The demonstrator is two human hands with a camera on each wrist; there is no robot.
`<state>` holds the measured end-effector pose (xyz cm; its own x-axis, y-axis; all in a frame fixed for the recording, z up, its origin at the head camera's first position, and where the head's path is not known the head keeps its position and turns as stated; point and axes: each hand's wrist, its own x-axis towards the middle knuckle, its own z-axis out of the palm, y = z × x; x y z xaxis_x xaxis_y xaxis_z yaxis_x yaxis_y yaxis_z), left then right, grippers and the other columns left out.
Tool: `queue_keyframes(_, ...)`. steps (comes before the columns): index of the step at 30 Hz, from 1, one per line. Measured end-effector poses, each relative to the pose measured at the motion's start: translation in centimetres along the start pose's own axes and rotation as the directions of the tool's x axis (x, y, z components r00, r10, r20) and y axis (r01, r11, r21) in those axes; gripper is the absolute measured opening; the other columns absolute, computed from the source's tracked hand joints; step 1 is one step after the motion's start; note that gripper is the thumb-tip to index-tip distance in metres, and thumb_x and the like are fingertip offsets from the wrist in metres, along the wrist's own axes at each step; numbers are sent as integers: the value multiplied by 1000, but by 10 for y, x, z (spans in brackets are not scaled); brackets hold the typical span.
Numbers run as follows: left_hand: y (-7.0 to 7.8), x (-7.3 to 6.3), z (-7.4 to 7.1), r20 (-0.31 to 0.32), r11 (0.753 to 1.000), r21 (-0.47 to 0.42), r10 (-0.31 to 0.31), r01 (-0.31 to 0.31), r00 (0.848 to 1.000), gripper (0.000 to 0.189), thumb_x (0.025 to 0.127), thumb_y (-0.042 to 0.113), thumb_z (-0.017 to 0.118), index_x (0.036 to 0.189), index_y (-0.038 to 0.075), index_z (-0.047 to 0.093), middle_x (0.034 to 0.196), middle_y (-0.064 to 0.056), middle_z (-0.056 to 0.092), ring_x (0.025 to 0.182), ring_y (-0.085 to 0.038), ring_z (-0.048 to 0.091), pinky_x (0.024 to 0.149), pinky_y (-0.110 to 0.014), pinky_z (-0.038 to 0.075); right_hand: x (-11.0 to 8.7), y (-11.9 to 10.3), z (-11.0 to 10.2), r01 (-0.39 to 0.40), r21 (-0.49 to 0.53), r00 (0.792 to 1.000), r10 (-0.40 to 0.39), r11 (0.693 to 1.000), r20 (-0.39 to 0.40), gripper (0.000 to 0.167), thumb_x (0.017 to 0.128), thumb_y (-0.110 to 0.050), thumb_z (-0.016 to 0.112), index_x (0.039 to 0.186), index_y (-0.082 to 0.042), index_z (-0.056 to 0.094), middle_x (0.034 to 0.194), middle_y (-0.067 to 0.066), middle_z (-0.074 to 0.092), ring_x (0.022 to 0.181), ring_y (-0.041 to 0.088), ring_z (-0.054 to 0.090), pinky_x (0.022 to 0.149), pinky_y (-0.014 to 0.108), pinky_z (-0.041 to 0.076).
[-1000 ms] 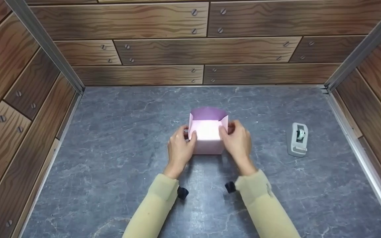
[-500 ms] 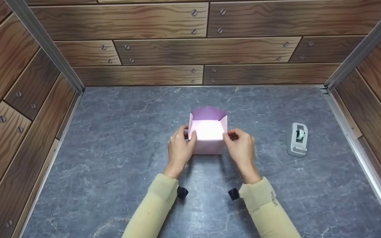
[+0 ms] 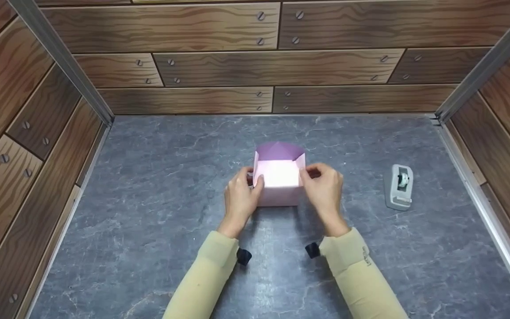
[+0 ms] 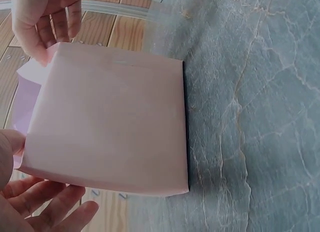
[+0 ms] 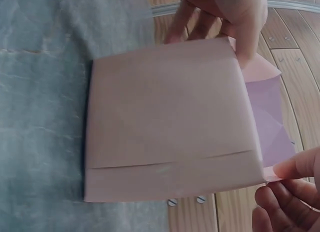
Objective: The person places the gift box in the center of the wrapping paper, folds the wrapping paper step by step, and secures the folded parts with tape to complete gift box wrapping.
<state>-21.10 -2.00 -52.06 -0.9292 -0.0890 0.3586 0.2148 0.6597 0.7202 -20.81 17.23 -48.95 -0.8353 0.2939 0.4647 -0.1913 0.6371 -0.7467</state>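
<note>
A pink paper box (image 3: 278,196) with a purple inside stands on the grey tabletop, its top flaps raised. My left hand (image 3: 241,195) holds its left side, thumb on the near face and fingers behind the side wall. On the opposite side my right hand (image 3: 324,188) pinches the right flap between thumb and fingers, as the right wrist view shows at the flap's corner. The box's near face (image 4: 110,117) fills the middle of the left wrist view. A seam line crosses this face (image 5: 170,112) near one edge in the right wrist view.
A pale grey tape dispenser (image 3: 399,187) with a roll in it stands on the tabletop (image 3: 157,186) to the right of the box. Wood-patterned walls (image 3: 219,66) with metal corner strips enclose the back and both sides.
My right hand has slid back and outward along the box's right side, its thumb moving from over the top to the right flap's edge. The left hand and box stay put.
</note>
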Motion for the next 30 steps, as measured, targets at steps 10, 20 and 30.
queue_keyframes(10, -1, -1, 2, -10, 1000, 5, 6, -6, 1000, 28, 90, 29, 67, 107, 7, 69, 86, -5, 69, 78, -17, 68, 68, -37, 55, 27, -20, -9, 36, 31, 999, -35, 999, -3, 10, 85, -11, 73, 80, -3, 75, 71, 6, 69, 62, 16, 63, 56, 25, 47)
queue_keyframes(20, -2, -2, 3, -25, 1000, -5, 13, -14, 1000, 29, 91, 28, 68, 108, 6, 68, 86, -5, 69, 77, -17, 68, 67, -34, 56, 16, -14, -15, -7, 111, 999, 2, 994, 48, 12, 86, -11, 74, 87, 0, 71, 80, 10, 70, 71, 21, 65, 62, 21, 50)
queue_keyframes(30, -2, -2, 3, -24, 1000, -10, 12, -12, 1000, 28, 91, 28, 67, 108, 5, 68, 86, -5, 69, 76, -16, 68, 67, -35, 56, -10, 6, -5, -22, 118, 998, 14, 993, 67, 17, 85, -9, 74, 97, 3, 74, 89, 13, 73, 81, 24, 70, 75, 38, 56)
